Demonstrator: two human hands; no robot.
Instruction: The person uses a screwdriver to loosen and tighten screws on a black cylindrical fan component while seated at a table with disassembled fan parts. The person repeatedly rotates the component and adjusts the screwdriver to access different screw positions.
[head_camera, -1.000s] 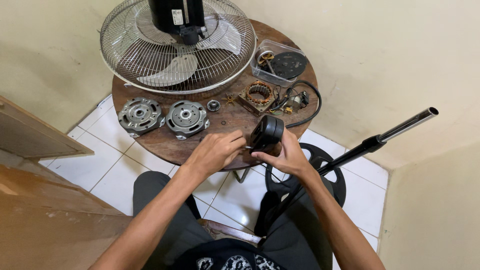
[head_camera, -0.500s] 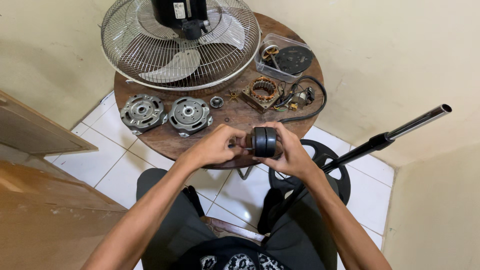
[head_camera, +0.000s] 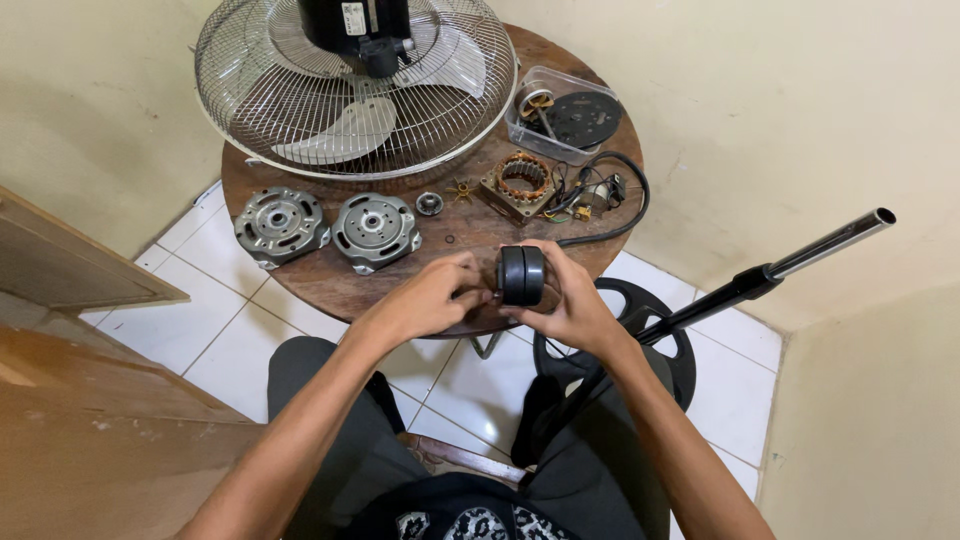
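Observation:
A dark cylindrical rotor (head_camera: 521, 275) sits between my two hands above the near edge of the round wooden table (head_camera: 300, 280). My right hand (head_camera: 568, 300) wraps around it from the right. The fingertips of my left hand (head_camera: 432, 295) pinch at its left end, where a short shaft seems to stick out. Two grey round motor covers (head_camera: 281, 222) (head_camera: 372, 229) lie on the table to the left of my hands. A copper-wound stator (head_camera: 523, 182) with loose wires lies just beyond the rotor.
A wire fan grille with pale blades (head_camera: 355, 85) and a black motor housing (head_camera: 355, 22) fills the table's far side. A clear plastic tray (head_camera: 562, 115) holds small parts at the far right. A black fan stand with a metal pole (head_camera: 760, 275) leans at my right. Beige walls close in.
The rotor has turned in my hands from angled to level and has come nearer the table's front edge. My left fingertips have shifted to its left end.

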